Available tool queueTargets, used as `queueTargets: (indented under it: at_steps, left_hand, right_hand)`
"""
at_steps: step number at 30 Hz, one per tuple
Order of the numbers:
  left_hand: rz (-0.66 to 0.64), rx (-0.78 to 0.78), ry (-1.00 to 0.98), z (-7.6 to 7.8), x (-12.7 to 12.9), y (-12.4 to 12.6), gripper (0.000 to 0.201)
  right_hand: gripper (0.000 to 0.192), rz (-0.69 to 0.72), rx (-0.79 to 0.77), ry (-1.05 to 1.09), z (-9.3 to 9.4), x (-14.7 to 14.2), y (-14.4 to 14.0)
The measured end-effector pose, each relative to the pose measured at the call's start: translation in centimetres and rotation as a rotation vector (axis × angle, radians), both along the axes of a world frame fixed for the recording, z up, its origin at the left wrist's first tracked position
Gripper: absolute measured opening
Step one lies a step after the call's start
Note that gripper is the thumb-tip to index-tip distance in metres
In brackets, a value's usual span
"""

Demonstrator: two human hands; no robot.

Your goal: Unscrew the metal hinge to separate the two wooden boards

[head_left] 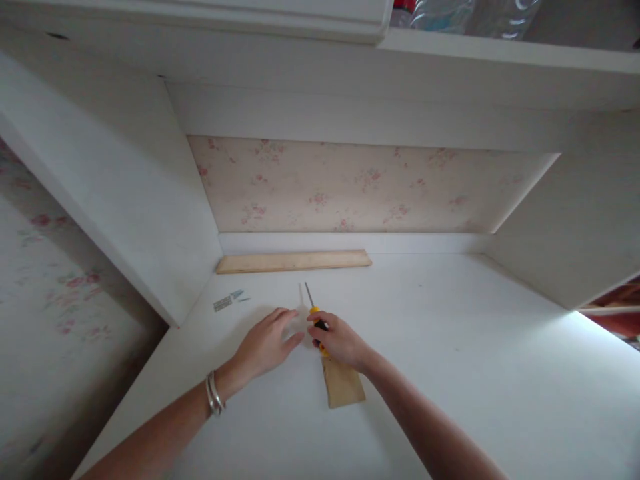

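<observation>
My right hand is closed around the yellow and black handle of a screwdriver, whose thin metal shaft points up and away from me. Under that hand, a short wooden block lies on the white tabletop, partly covered by the hand and handle. To the left, my left hand hovers close to the screwdriver, thumb and fingers apart with nothing between them. Silver bangles circle the left wrist. Small metal pieces, perhaps screws and a strip of staples or hardware, lie beyond the left hand.
A long wooden strip lies along the back of the tabletop. White side panels rise left and right, and a shelf overhangs the work area. Clear plastic bottles stand on the shelf at upper right.
</observation>
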State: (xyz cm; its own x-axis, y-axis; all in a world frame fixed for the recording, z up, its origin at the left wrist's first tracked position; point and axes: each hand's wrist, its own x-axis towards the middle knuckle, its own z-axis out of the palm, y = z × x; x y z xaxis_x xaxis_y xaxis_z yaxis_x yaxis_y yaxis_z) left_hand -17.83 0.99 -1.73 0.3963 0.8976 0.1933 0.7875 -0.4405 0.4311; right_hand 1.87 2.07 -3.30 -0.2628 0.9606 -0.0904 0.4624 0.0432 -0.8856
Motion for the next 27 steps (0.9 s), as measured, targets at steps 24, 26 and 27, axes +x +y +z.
queueTargets:
  at_steps: [24,26,27]
  left_hand:
    - [0.563,0.057,0.254,-2.1,-4.3,-0.3,0.047]
    - [0.608,0.045,0.295,-1.9,-4.8,-0.3,0.047]
    - [0.622,0.046,0.305,-1.8,-4.9,-0.3,0.047]
  right_hand:
    - [0.025,0.287,0.396,-0.335,2.1,1.8,-7.4]
    - [0.028,0.254,0.4,-0.42,1.9,3.9,-10.1]
    - [0.028,0.252,0.412,-0.45,1.6,4.5,-11.1]
